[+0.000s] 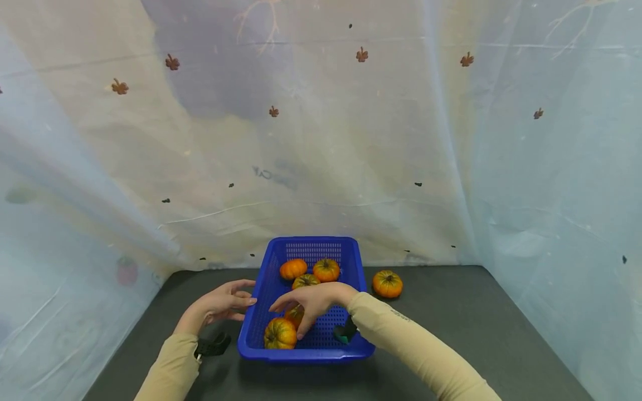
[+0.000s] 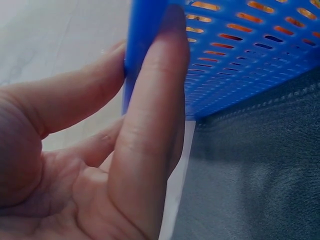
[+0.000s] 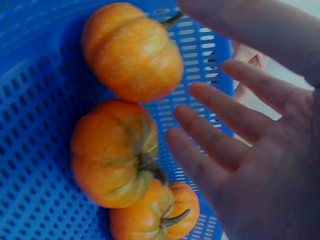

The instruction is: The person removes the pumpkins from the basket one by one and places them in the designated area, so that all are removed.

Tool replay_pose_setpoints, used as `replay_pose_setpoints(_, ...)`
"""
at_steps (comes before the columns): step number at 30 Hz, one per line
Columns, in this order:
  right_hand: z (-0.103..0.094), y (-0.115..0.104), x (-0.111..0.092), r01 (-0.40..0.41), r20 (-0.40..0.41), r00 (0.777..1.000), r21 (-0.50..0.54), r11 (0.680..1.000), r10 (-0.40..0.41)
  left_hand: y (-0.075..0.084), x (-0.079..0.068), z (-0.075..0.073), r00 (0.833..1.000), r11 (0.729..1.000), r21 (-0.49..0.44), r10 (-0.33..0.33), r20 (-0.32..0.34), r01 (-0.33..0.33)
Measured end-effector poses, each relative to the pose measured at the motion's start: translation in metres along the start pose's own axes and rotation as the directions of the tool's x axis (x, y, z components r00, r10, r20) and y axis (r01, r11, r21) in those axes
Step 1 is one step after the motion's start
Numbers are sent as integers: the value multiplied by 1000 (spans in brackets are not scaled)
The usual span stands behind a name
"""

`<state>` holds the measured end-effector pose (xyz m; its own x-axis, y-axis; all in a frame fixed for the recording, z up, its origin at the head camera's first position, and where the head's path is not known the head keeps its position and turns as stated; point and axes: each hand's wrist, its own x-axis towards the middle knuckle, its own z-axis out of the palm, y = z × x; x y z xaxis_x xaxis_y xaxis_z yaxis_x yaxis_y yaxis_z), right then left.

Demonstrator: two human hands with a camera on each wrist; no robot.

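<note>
Pumpkins (image 1: 280, 335): saw most in basket (image 1: 306, 355), one just outside on table (image 1: 451, 317), left hand (image 1: 223, 303) pinching rim (image 2: 137, 35), right hand (image 1: 316, 298) spread over near ones, contact unclear; likely called for steadying basket, cupping sides clear of stems (image 3: 175, 219).

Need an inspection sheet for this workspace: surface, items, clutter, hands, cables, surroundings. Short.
Surface: flat dark-grey tabletop, basket standing on it.
Items: blue perforated plastic basket holding at least five small round ribbed orange pumpkins, some green-tinged; one small round orange-yellow pumpkin outside, right of the basket.
Clutter: nothing seen.
Left hand: pinches the basket's left rim.
Right hand: over the basket's inside, fingers extended, nothing held.
Cables: nothing seen.
Surroundings: pale, wrinkled plastic sheeting behind and at both sides, with brown leaf shapes.
</note>
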<state>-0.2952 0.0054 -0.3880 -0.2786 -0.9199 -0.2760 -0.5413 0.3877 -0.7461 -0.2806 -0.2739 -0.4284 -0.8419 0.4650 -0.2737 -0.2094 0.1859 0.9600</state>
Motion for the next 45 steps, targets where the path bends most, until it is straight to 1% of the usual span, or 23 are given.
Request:
replay_pose_setpoints(4, -2, -3, 6, -28, 13, 1000, 17, 999, 28, 1, 0, 1, 1000, 1000, -2, -3, -5, 3)
replay_pose_setpoints(11, 0, -7, 14, -42, 44, 998, -12, 999, 43, 1, 0, 1, 1000, 1000, -4, -5, -8, 5)
replay_pose_setpoints(18, 4, -6, 19, -59, 99, 993, 13, 998, 58, 1, -1, 1, 1000, 1000, -3, -12, -14, 12)
replay_pose_setpoints(26, 5, -4, 23, -93, 97, 990, -71, 993, 100, 1, -1, 2, 1000, 1000, 3, -9, -22, 9)
replay_pose_setpoints(30, 6, -2, 26, -102, 109, 988, -93, 990, 112, 2, -1, 2, 1000, 1000, 4, -8, -19, 8)
replay_pose_setpoints(40, 11, 0, 35, -136, 100, 983, -156, 978, 152, 4, -3, 3, 1000, 1000, -5, -9, -4, 9)
replay_pose_setpoints(45, 13, 2, 37, -158, 88, 981, -159, 975, 173, 3, -3, 2, 1000, 1000, 0, -6, -3, 6)
